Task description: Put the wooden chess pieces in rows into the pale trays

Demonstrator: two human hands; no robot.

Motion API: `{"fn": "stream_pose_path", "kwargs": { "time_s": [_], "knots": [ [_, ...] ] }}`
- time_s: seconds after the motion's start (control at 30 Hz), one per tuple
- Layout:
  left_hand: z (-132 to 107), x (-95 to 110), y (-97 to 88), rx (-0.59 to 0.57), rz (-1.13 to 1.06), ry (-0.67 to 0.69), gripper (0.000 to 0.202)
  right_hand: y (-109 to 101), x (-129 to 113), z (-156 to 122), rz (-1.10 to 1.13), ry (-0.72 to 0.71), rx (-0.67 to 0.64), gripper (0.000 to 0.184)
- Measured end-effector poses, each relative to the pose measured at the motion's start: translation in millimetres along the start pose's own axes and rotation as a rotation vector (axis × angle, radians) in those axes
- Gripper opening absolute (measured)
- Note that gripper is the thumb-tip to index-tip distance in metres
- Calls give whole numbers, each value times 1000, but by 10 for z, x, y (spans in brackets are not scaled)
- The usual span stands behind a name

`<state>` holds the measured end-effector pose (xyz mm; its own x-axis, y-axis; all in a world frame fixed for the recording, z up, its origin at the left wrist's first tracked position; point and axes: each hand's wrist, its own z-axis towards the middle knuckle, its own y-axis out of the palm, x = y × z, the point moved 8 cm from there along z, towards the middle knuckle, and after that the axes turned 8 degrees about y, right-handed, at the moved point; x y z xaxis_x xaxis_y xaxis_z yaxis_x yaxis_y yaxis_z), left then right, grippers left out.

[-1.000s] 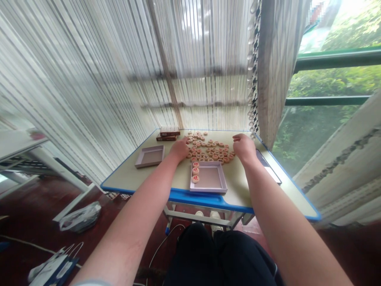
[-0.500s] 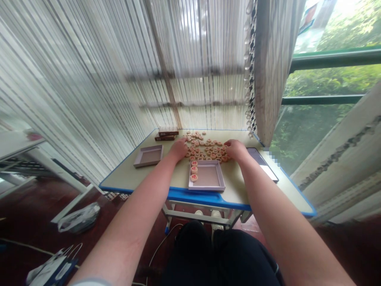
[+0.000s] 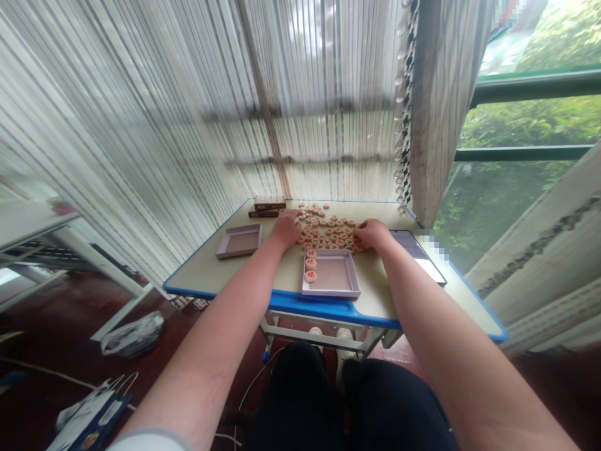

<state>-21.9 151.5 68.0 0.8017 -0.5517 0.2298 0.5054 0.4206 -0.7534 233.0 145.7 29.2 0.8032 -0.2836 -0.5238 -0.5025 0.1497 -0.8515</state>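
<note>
Many round wooden xiangqi pieces (image 3: 323,235) with carved characters lie loosely spread over the far middle of the table. My left hand (image 3: 287,229) is at the left edge of the spread, thumb and forefinger apart, with no piece visible in its grasp. At the right edge, the bent fingers of my right hand (image 3: 372,233) rest against pieces; its fingertips are partly hidden. Nearer to me stands a shallow pale box tray (image 3: 351,292). Three pieces with red characters (image 3: 310,264) line its left side, faces up.
Left on the table (image 3: 200,272) is a second shallow tray (image 3: 238,253). Stacked brown boxes (image 3: 267,207) stand at the back left. A tablet-like device (image 3: 422,263) lies beside my right forearm. String curtains (image 3: 328,138) hang behind the table; a plastic bag (image 3: 134,335) is on the floor.
The view has shifted slightly, so the table appears a little farther right. My left forefinger has lifted and spread from the thumb. My right hand stays at the right edge of the pieces.
</note>
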Motion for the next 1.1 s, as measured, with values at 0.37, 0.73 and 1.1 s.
{"fn": "stream_pose_path", "kwargs": {
  "time_s": [0.37,0.73,1.1],
  "knots": [
    [-25,18,-19,37,-21,7,31,-66,-379,-421,771,-148,-242,32],
    [-21,38,7,30,-19,48,28,-91,-721,-750,313,-526,-128,29],
    [-46,55,-5,17,-28,23,25,63,-845,-1169,-247,-804,-264,32]
  ]
}}
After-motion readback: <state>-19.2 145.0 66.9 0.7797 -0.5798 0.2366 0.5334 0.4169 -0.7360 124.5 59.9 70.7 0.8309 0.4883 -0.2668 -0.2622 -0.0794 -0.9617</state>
